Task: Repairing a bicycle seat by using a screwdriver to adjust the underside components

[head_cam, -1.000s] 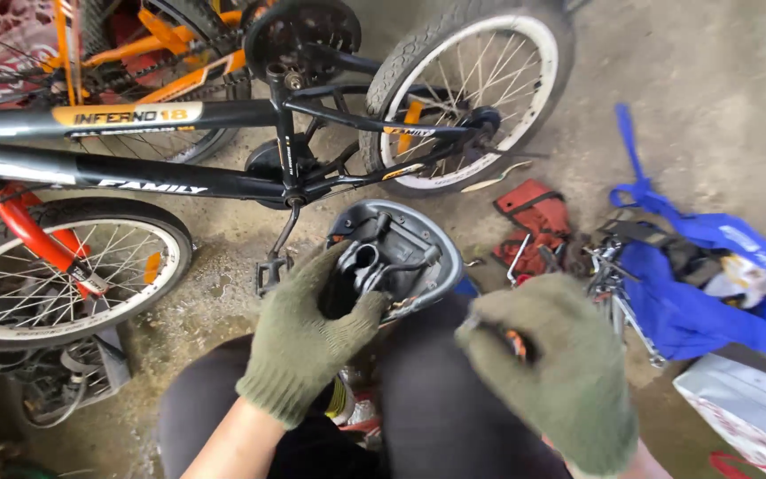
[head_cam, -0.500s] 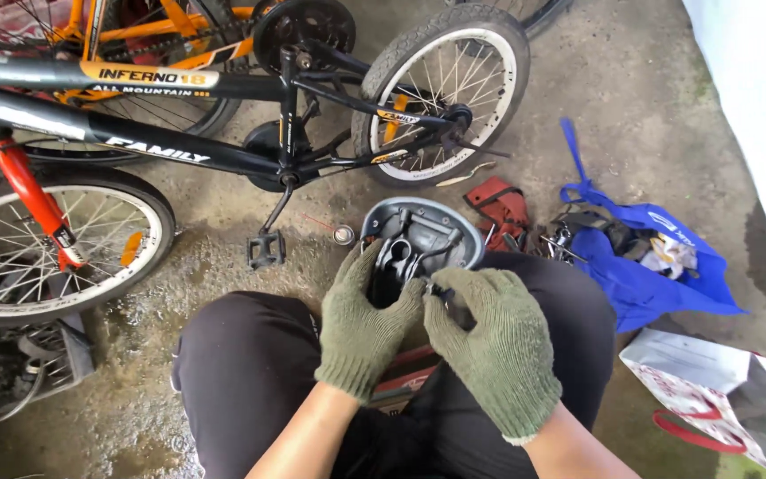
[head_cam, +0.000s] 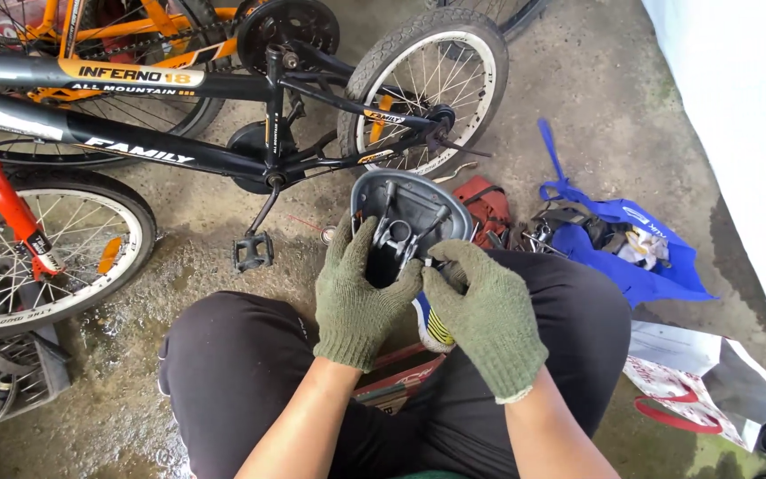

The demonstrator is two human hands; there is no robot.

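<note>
Left hand [head_cam: 358,297] gripping upturned bicycle saddle [head_cam: 411,206], right hand [head_cam: 482,310] fingers curled, seemingly pinching its clamp [head_cam: 398,241]

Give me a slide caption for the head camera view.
Gloved left hand and right hand hold an upturned bicycle saddle beside a black bike.

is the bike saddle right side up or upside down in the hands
Upside down: the bike saddle shows its grey underside with rails and clamp facing up, held by the left hand and right hand.
</note>
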